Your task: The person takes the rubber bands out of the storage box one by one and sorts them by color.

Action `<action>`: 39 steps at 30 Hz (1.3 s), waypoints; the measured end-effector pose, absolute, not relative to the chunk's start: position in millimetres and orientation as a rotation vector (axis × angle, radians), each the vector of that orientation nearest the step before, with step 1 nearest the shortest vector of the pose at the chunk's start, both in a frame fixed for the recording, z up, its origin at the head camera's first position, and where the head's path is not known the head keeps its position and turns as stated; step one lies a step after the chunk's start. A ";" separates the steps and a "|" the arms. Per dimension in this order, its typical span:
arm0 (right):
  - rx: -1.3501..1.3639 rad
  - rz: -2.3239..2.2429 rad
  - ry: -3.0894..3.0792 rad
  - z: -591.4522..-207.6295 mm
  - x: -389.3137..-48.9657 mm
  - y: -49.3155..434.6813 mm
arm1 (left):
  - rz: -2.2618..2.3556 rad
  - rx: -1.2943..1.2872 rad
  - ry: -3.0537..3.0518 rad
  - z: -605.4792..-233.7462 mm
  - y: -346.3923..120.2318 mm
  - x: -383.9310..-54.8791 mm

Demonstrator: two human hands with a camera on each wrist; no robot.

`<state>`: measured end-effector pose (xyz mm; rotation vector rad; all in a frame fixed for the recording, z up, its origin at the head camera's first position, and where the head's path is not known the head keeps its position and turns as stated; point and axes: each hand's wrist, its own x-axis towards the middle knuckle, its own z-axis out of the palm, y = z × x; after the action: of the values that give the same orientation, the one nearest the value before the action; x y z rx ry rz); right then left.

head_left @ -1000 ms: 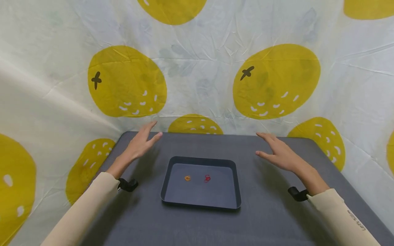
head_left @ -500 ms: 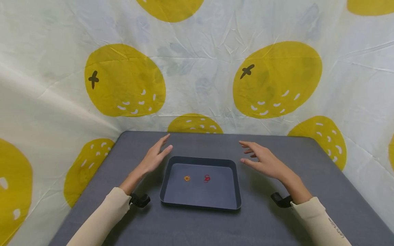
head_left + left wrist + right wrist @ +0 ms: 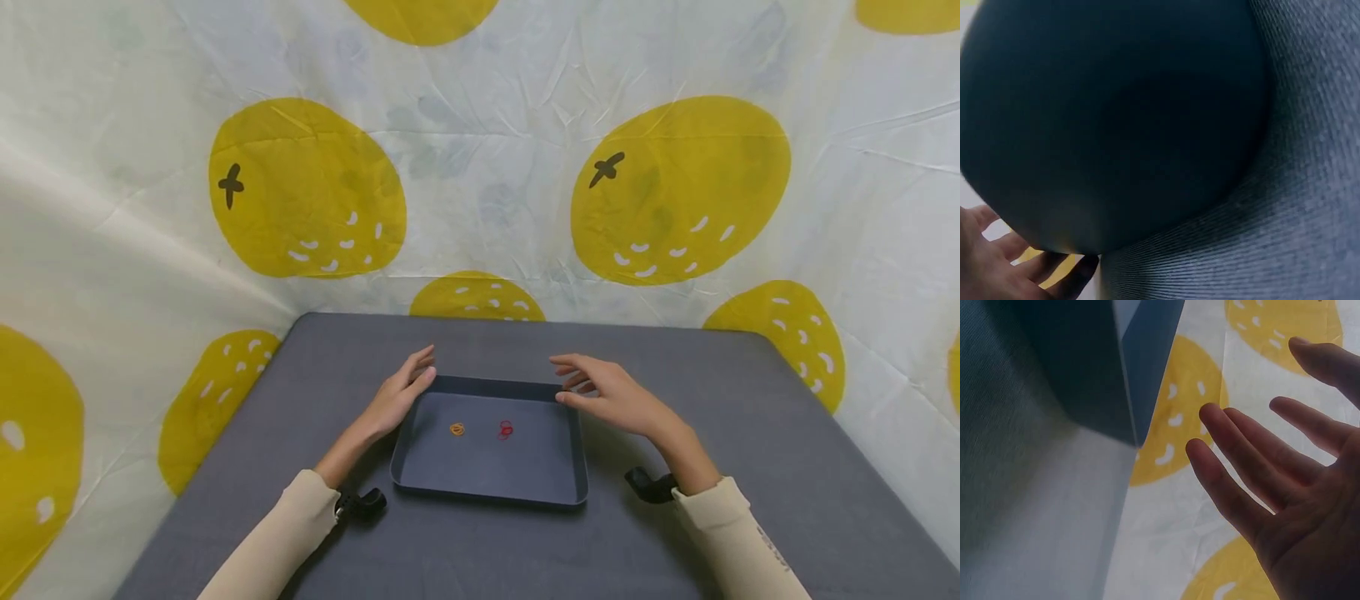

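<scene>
A dark grey rectangular tray [image 3: 480, 477] lies on the table, holding a small bunch of orange rubber bands [image 3: 457, 430] and a few red rubber bands [image 3: 506, 430]. My left hand [image 3: 397, 398] is at the tray's back left corner, fingers fairly straight. In the left wrist view the tray's outer side [image 3: 1116, 125] fills most of the picture, with fingertips right at its edge. Above the back right corner hovers my right hand [image 3: 618, 398], fingers loosely extended; the right wrist view shows its fingers [image 3: 1244, 459] apart from the tray's corner [image 3: 1097, 369], with nothing held.
A grey cloth covers the table [image 3: 495, 550]. Behind and beside it hangs a pale curtain [image 3: 487, 192] printed with yellow fruit. Each wrist wears a black camera mount, such as the left one [image 3: 365, 505].
Both hands have moved inward and toward the tray from either side, the left reaching its back left corner and the right coming over its back right corner. The tray and bands stay in place.
</scene>
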<state>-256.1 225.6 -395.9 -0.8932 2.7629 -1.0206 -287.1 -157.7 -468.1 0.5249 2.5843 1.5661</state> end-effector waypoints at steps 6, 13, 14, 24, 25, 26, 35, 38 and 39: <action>-0.912 -1.017 2.712 -392.6 -256.6 208.3 | 1.521 0.518 2.616 -477.2 -164.1 -289.5; -0.938 -0.986 2.676 -388.9 -260.8 190.7 | 1.414 0.612 2.643 -478.1 -169.7 -291.9; -0.945 -0.981 2.669 -389.1 -261.9 187.9 | 1.390 0.620 2.646 -478.2 -170.1 -291.7; -1.019 -0.881 2.602 -394.8 -275.9 159.8 | 1.248 0.681 2.715 -487.3 -171.1 -292.9; -1.020 -0.870 2.599 -394.7 -277.2 157.5 | 1.247 0.683 2.720 -487.3 -171.3 -293.2; -1.025 -0.857 2.595 -394.6 -278.5 155.2 | 1.248 0.677 2.719 -486.8 -171.5 -293.1; -1.071 -0.766 2.563 -399.0 -289.8 133.0 | 1.260 0.629 2.690 -487.3 -172.2 -293.7; -1.077 -0.773 2.533 -401.8 -293.7 126.7 | 1.313 0.619 2.622 -489.4 -172.6 -295.8; -1.078 -0.778 2.521 -402.5 -294.9 124.8 | 1.333 0.623 2.600 -490.2 -172.8 -296.6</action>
<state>-294.9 124.8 -402.5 -1.0777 2.5213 -0.7776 -296.6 -172.8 -490.2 0.6230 2.5999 1.3335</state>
